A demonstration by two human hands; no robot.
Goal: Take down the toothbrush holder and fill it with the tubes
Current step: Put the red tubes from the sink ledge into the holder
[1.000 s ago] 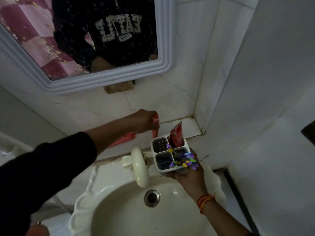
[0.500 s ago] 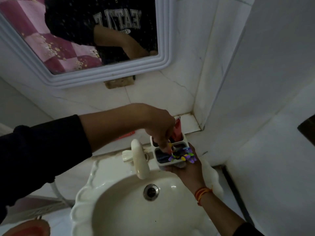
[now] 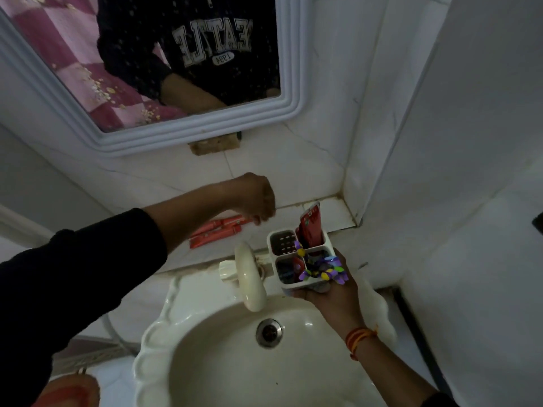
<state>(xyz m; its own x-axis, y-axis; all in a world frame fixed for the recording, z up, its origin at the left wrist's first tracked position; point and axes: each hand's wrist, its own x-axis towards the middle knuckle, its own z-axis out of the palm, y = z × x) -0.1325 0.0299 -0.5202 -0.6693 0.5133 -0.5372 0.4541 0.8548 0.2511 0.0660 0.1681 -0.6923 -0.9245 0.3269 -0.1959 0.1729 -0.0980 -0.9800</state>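
Note:
My right hand (image 3: 332,301) holds a white toothbrush holder (image 3: 283,237) from below, over the basin's back rim. The holder has several compartments and a purple flower ornament (image 3: 323,268) on its front. A red tube (image 3: 311,227) stands upright in the back right compartment; another red tube (image 3: 297,265) sits low in the front left one. My left hand (image 3: 258,198) hovers above the tiled ledge with its fingers curled downward and nothing visible in them. Below and left of it, orange-red tubes (image 3: 217,232) lie flat on the ledge.
A cream basin (image 3: 188,356) with a metal drain (image 3: 269,331) fills the lower middle. Its cream tap (image 3: 249,277) stands just left of the holder. A white-framed mirror (image 3: 188,136) hangs above, and tiled walls close in on the right.
My left hand has left the holder and moved up and left, over the tubes on the ledge. A second red tube now sits in the holder's front left compartment. My right hand stays put.

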